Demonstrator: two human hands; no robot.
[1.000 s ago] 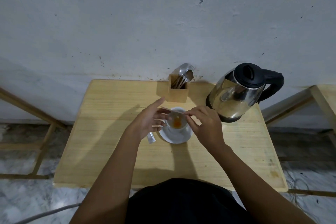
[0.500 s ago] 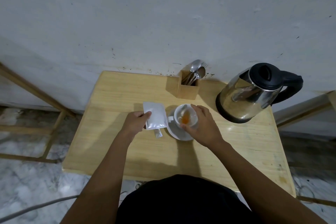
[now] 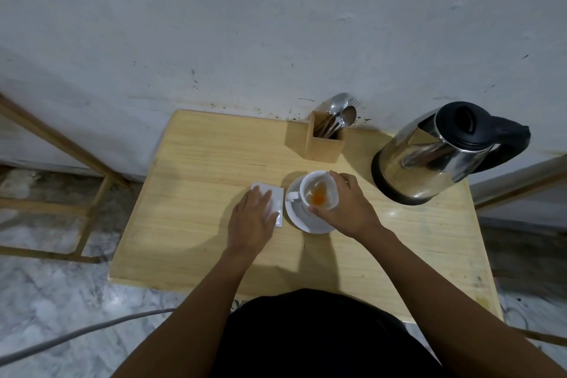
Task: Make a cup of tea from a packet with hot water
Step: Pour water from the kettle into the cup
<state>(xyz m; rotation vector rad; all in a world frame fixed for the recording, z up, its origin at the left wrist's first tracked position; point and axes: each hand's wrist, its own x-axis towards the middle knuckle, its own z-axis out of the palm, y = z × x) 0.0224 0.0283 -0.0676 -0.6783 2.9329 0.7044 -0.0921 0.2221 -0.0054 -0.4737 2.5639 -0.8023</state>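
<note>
left hand point(image 3: 254, 218) lay flat, fingers straight, on the white packet point(image 3: 266, 197) on the table point(image 3: 196, 224); right hand point(image 3: 346, 207) gripped the cup point(image 3: 319, 192), orange powder inside, on its saucer point(image 3: 302, 218) beside the kettle point(image 3: 435, 150).

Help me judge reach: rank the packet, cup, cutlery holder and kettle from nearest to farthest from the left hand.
1. packet, under the left hand.
2. cup, just to its right, on the saucer.
3. cutlery holder, farther back.
4. kettle, far right.

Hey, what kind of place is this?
Probably a simple home or staff tea corner: a small wooden table against a bare, scuffed wall, with an electric kettle, a cutlery holder and a cup.
</note>
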